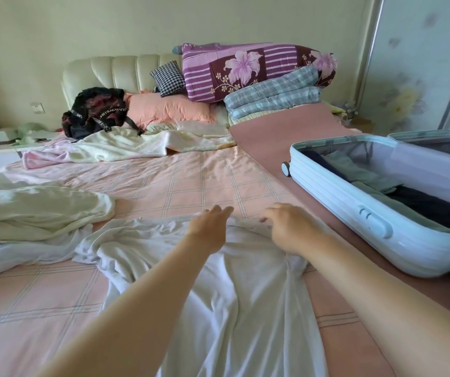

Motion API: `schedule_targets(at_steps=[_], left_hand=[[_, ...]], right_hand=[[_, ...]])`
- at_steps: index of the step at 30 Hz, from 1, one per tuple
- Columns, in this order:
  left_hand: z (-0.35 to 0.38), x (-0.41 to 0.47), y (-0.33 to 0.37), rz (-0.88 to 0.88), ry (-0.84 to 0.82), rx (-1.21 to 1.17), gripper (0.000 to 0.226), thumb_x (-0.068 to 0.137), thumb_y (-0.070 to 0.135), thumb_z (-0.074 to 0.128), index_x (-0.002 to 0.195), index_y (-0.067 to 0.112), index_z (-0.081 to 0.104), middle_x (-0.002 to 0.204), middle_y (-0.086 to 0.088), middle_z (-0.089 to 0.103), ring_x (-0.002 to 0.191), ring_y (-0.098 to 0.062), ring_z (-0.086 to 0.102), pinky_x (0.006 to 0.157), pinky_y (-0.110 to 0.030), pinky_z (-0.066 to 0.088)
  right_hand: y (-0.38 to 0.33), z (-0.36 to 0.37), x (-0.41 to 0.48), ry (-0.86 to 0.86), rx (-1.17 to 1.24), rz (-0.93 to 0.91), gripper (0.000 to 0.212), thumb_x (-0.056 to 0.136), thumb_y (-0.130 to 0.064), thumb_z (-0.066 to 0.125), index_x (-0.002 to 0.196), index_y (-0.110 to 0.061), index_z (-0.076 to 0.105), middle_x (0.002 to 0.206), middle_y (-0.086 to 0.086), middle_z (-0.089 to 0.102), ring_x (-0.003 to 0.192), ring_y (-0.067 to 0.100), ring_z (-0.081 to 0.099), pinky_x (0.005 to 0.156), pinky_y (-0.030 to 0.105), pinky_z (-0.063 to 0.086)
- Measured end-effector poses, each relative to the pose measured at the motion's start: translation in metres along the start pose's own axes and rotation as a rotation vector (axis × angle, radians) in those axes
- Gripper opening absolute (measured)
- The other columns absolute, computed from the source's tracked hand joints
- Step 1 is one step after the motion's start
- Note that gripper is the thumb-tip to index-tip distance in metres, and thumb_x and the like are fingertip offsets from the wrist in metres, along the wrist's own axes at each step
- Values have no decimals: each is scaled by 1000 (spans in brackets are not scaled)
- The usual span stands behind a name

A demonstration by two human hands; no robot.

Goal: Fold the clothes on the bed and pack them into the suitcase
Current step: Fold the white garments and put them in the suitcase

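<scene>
The clothes are lying loose across the bed point(164, 180), which is filling most of my view, its pink checked sheet running away from me toward the headboard. The suitcase point(354, 213) is sitting open along the bed's right side, and dark and grey folded pieces are already lying in its near half. The white garment point(232, 295) is spreading out straight in front of me. Its long axis is running from my body toward the headboard, and its left edge is bunching into creases. A pale crumpled garment point(36, 205) is waiting in a heap at the left, close to that bunched edge.

I am reaching both arms along the white garment to its far end. My left hand point(210, 227) is lying there with the fingers straight and relaxed, gripping nothing. My right hand point(289, 227) is sitting just beside it, fingers bending down onto the cloth; I cannot tell whether they are pinching it or only pressing.

The right hand is the one lying nearer the suitcase. Since the cloth is running lengthwise toward me, I am judging that the fold will be bringing this far end back along that axis, before anything is going sideways to the right.
</scene>
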State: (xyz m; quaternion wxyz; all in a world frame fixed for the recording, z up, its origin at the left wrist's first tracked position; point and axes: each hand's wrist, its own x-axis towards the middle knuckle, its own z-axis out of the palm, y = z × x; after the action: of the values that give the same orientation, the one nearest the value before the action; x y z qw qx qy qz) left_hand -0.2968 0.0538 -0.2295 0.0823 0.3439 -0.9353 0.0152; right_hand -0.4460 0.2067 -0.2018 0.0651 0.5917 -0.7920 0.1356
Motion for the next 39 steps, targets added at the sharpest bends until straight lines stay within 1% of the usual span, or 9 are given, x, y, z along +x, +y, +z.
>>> schedule_targets(at_steps=[3,8,12,16,19,22,26,31,39], left_hand=[[6,15,9,13,-50,106,70,100,15,47,156,36,10,158,3,23,126,-32,50,95,-42,48],[1,35,9,-17,-21,151,34,94,8,43,118,20,65,117,-7,55,107,-33,60,82,-38,49],[-12,75,5,-394,153,-369,26,81,-2,53,98,3,72,103,-17,68,90,-35,66,78,-40,57],[-7,90,28,-307,48,-780,55,89,7,61,142,13,47,127,-18,58,92,-31,64,78,-36,53],[11,83,34,-141,-62,-624,67,92,10,57,153,19,32,153,-11,37,136,-29,43,109,-38,39],[11,72,17,-163,46,-699,60,93,-3,42,147,24,43,151,-6,39,131,-30,49,101,-39,47],[-12,33,-31,-244,151,-573,63,88,-13,32,139,20,52,139,-5,51,114,-29,57,75,-31,49],[-38,-38,-117,-404,277,-212,59,79,-13,43,130,15,52,125,-10,54,113,-31,51,91,-42,47],[-44,-116,-228,-531,-138,58,57,92,29,52,146,30,36,150,1,44,136,-26,43,109,-41,38]], right_hand=[[-3,16,2,-145,-136,52,35,96,-21,39,127,-26,56,133,1,58,122,26,53,99,42,38],[28,9,4,-84,-400,26,30,89,-17,53,119,-24,58,115,4,57,104,26,59,89,38,40],[50,16,2,148,-507,65,43,64,-12,81,103,-23,66,89,5,56,74,24,57,68,37,42],[58,22,3,184,-506,-88,67,70,-17,75,132,-30,55,107,5,59,90,23,59,75,35,46],[38,11,3,17,-254,-245,58,87,-15,59,139,-38,53,127,0,58,109,22,60,90,39,49],[18,13,4,-270,-177,-50,41,98,-25,44,134,-37,58,137,-2,58,121,23,56,91,39,42],[-11,18,15,-193,-377,30,36,93,-23,42,121,-27,63,128,1,63,119,24,57,101,41,35],[-76,36,30,-47,-176,-77,39,96,-21,41,131,-23,56,135,5,54,127,28,47,107,42,31],[-196,64,74,-146,112,-232,50,95,-11,46,141,-28,49,141,1,48,122,29,56,97,38,46]])
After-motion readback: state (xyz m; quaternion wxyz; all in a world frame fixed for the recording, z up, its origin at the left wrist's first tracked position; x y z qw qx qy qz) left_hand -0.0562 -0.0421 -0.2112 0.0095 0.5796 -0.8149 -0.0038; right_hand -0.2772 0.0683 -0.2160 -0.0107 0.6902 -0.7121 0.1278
